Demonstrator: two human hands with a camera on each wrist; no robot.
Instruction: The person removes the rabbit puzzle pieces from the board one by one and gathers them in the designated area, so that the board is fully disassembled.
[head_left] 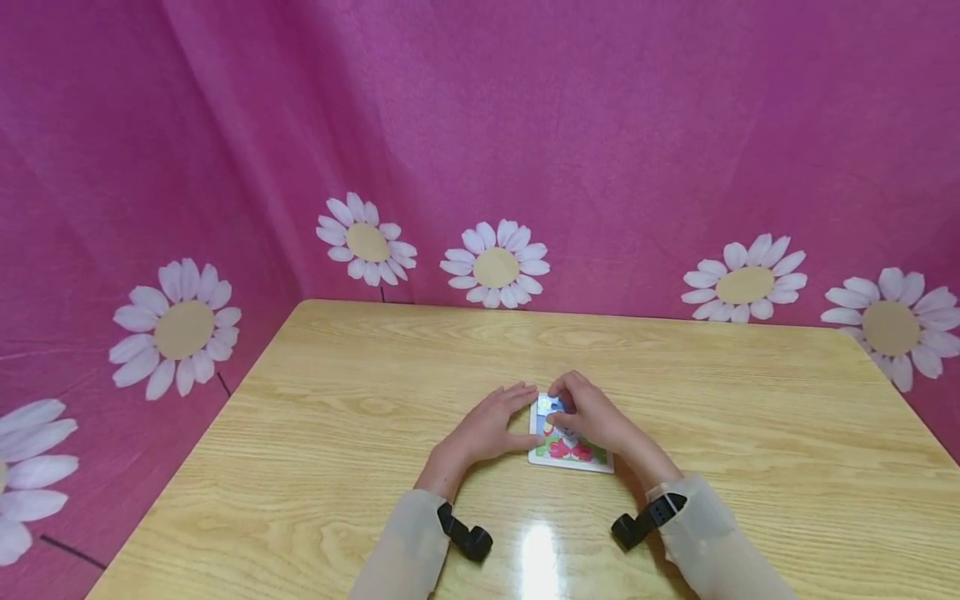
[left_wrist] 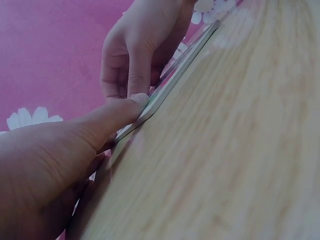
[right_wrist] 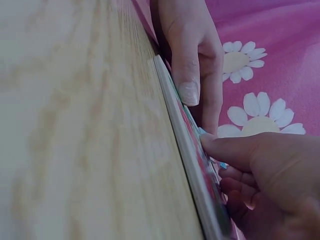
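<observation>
A small picture puzzle board (head_left: pixel 572 451) with a white rim lies flat on the table, its picture showing red, green and blue. My left hand (head_left: pixel 491 425) steadies its left side, fingers fairly straight near the far left corner and thumb resting on the near part. Over the upper right of the board, my right hand (head_left: pixel 596 417) pinches a light-blue puzzle piece (right_wrist: pixel 222 164) between thumb and fingers; most of the piece is hidden by them. At the board's far left corner shows a pale blue patch (head_left: pixel 545 404) with a yellow mark. Both hands nearly meet in the left wrist view.
The wooden table (head_left: pixel 337 417) extends around the board on all sides. Behind it and to the left hangs a pink cloth (head_left: pixel 600 150) with white daisies. Each wrist wears a black camera strap (head_left: pixel 465 533).
</observation>
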